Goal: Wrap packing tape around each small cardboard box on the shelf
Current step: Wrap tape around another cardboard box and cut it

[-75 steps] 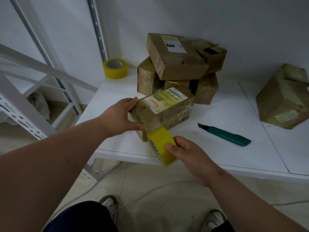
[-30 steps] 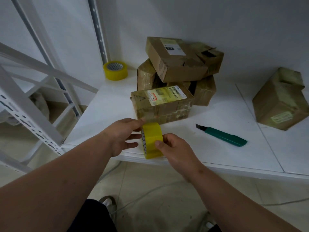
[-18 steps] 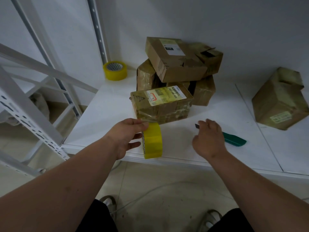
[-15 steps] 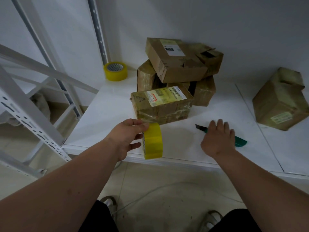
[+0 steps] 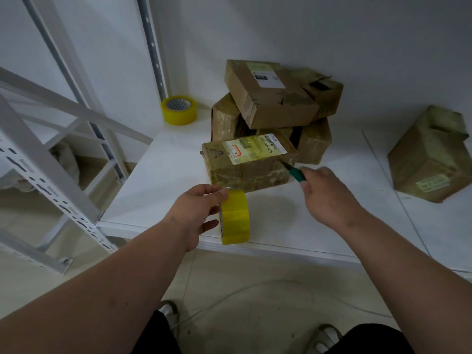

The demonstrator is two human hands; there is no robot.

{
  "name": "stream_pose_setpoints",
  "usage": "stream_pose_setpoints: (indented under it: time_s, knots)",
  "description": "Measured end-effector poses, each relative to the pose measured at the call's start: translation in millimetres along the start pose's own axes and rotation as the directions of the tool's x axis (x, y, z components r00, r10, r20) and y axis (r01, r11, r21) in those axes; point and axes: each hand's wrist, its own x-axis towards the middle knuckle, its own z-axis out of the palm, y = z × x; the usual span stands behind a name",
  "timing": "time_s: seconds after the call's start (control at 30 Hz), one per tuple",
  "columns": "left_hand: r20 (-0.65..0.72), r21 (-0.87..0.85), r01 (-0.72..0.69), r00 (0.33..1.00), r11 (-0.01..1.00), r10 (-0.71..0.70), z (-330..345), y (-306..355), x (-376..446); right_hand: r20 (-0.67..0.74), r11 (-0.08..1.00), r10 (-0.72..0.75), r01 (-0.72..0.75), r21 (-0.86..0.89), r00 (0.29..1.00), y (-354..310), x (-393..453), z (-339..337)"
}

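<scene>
A small cardboard box with a yellowish label lies on the white shelf, shiny with tape. My left hand holds a yellow tape roll upright at the shelf's front edge, with a clear strip running up to the box. My right hand grips a green utility knife, whose blade points at the box's right front corner. Behind the box stands a pile of cardboard boxes.
A second yellow tape roll sits at the back left by the shelf upright. A larger taped box lies at the right. White slotted rack beams stand at left. Floor and my shoes show below.
My right hand let go of the tape roll, reached right, picked up the green knife and brought it toward the box. My left hand took over the roll and keeps it in place.
</scene>
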Motion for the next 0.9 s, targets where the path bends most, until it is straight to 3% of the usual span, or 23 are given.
stream_pose_setpoints:
  time_s: [0.1,0.2,0.53,0.9]
  knots:
    - [-0.012,-0.033,0.001,1.000,0.999,-0.001,2,0,-1,0.085,0.978,-0.206,0.209,-0.018,0.975,-36,4,-22]
    - [-0.021,-0.056,-0.004,1.000,0.998,0.002,4,0,-2,0.162,0.952,-0.284,0.298,-0.070,0.945,-60,9,-31]
    - [-0.014,-0.077,-0.026,1.000,0.997,0.025,4,-3,-3,0.323,0.899,-0.280,0.364,-0.241,0.904,-85,28,-27]
    - [0.008,-0.047,-0.041,0.999,0.998,0.041,3,-3,1,0.363,0.904,-0.256,0.355,-0.237,0.896,-93,38,-23]
